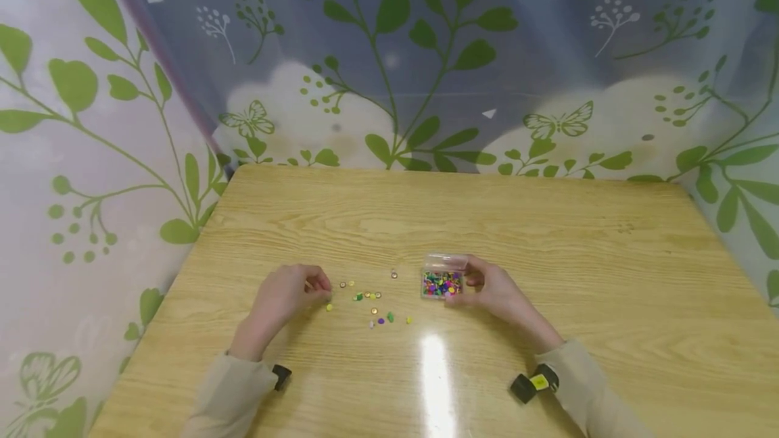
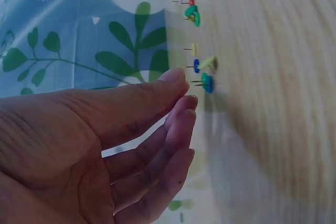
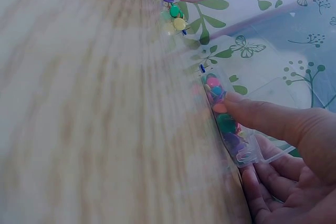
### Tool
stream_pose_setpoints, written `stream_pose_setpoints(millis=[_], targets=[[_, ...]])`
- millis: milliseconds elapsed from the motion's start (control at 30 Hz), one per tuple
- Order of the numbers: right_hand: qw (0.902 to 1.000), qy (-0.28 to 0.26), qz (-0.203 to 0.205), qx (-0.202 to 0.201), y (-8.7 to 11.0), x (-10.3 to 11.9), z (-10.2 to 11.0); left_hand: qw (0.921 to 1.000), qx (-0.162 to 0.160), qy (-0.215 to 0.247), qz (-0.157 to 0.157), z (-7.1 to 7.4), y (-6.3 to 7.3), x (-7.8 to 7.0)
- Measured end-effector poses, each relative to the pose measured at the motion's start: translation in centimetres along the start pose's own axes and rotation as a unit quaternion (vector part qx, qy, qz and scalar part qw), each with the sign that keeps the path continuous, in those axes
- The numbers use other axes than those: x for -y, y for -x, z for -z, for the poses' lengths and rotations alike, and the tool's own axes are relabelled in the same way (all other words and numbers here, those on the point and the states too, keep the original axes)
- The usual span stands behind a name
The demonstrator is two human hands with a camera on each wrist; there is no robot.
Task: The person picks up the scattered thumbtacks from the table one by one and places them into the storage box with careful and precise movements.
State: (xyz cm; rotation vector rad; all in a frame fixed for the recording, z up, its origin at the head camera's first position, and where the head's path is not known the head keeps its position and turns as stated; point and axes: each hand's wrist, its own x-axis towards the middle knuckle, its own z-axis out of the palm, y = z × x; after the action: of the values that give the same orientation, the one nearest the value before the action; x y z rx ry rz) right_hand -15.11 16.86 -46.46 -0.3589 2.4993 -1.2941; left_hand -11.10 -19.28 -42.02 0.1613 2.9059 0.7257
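My right hand (image 1: 491,289) holds a small clear plastic box (image 3: 247,153) on the table, thumb on one side and fingers on the other. Its transparent lid (image 1: 446,261) stands raised, and many colourful thumbtacks (image 1: 442,284) fill it. My left hand (image 1: 293,293) hovers low beside the loose thumbtacks, close to a yellow thumbtack (image 1: 329,307). In the left wrist view its fingers are loosely bent, thumb tip near the index tip, and nothing shows between them. Loose thumbtacks, among them a green thumbtack (image 1: 391,317) and a purple thumbtack (image 1: 381,321), lie between the hands.
The wooden table (image 1: 548,222) carries the box and the scattered thumbtacks, some lying point up. A patterned curtain (image 1: 402,73) hangs behind the table's far edge, with another patterned sheet (image 1: 91,154) along the left side.
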Motion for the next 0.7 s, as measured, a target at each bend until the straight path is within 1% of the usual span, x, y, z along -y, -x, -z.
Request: stream_pose_setpoints(millis=[167,267,367,567,633,700], targets=[[1.0,-0.003,-0.006,-0.001,0.0,-0.01,0.04,0.9999,0.001,-0.015,-0.009,-0.53,0.12,0.44],[0.9999,-0.004,-0.01,0.0,-0.03,-0.05,0.09,0.9997,-0.004,-0.019,-0.012,-0.72,0.13,0.63],[0.9999,-0.005,-0.012,-0.002,-0.09,-0.07,0.1,0.9997,-0.018,-0.016,-0.007,-0.67,0.13,0.73],[0.9999,-0.005,-0.011,-0.001,-0.11,-0.1,0.1,0.9982,-0.06,-0.002,0.0,-0.28,-0.08,0.66],[0.9999,-0.004,-0.014,-0.002,-0.09,-0.15,0.11,0.9978,-0.067,0.002,-0.001,-0.21,-0.13,0.47],[0.9999,-0.005,-0.016,-0.001,-0.06,-0.16,0.12,0.9979,-0.065,0.01,0.0,-0.23,-0.23,0.2]])
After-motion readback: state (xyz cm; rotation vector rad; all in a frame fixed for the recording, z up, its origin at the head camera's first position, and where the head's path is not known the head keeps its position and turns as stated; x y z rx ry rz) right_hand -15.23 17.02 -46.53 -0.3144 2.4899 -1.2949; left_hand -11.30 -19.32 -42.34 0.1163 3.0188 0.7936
